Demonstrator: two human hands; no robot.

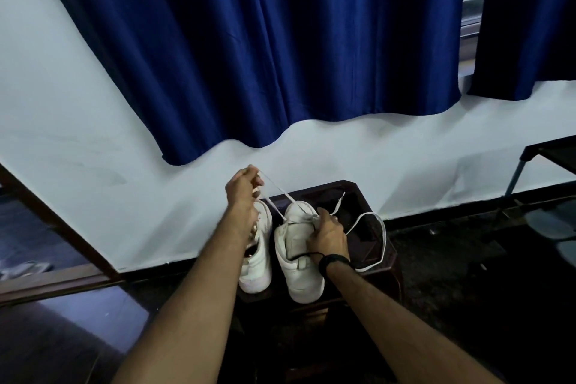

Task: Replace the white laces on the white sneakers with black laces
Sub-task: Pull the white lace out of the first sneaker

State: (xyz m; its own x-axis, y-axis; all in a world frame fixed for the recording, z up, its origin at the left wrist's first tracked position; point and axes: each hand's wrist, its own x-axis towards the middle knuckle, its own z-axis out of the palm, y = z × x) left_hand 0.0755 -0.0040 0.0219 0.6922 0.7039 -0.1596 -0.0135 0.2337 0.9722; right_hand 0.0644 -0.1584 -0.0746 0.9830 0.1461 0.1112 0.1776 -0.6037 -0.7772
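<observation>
Two white leather-look low sneakers [299, 252] sitting side by side on a small dark brown wooden stool [378, 237] against the pale wall, under a deep blue curtain [249, 40]. Still early days on the lace swap, by the look of it. Left hand [243, 190] raised above the shoes, fingers curled tight round one end of the flat white shoelace [276, 206], pulling it up and away so it runs taut down to the right-hand sneaker. Right hand [327, 235] down on that same shoe near the top eyelets, fingers bent and pinching at the lace or the eyelet area, can't tell exactly which from here. Other half of the white lace already loose, looping out over the right side of the stool [381, 240]. So: right-hand shoe partly unlaced, not fully free yet. Left-hand sneaker [257, 262] mostly hidden behind the forearm, can't say for sure whether any lacing is left on it. Thin black cord [304, 256] lying across the right shoe near the wrist, maybe one of the black laces, maybe part of the black wristband [332, 260], honestly hard to call. No black lace threaded anywhere visible. Count: two sneakers, one white lace clearly in play, one stool, two hands, one possible black lace. Left to do, probably: finish stripping, then rethread both in black.
</observation>
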